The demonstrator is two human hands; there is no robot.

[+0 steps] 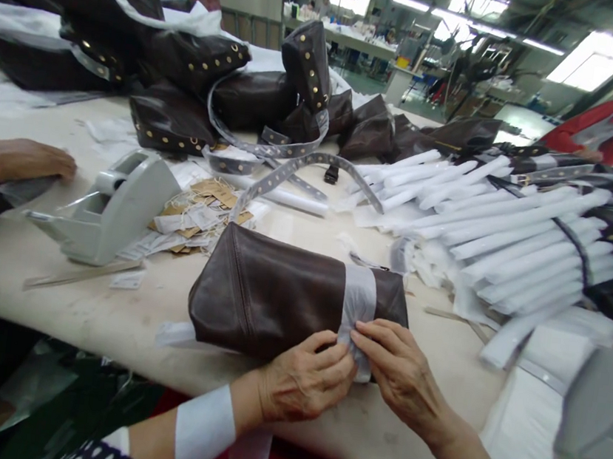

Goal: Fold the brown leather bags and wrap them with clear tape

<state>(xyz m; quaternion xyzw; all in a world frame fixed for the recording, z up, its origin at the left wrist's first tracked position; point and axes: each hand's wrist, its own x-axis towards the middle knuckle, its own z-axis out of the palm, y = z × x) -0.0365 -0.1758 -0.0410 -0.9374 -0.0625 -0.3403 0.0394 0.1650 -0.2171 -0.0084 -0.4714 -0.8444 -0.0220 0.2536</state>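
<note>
A dark brown leather bag point(281, 293) lies on its side on the table in front of me. A translucent white wrapping strip point(360, 292) goes around its right part. My left hand point(304, 378) is closed, pinching the strip low on the bag's near side. My right hand point(401, 371) has its fingertips pressed together on the same strip, just right of the left fingers. Behind the bag, a strap point(286, 164) in clear wrap with round studs arches up from its left end. What lies under my fingertips is hidden.
A grey tape dispenser point(127, 207) and a pile of tags point(193, 216) stand left. White wrapped rolls point(529, 234) are heaped right, near another dispenser point(604, 422). Studded brown bags point(187, 58) crowd the back. Another person's hand point(18, 164) reaches in at left; a person in red point(598, 131) is far right.
</note>
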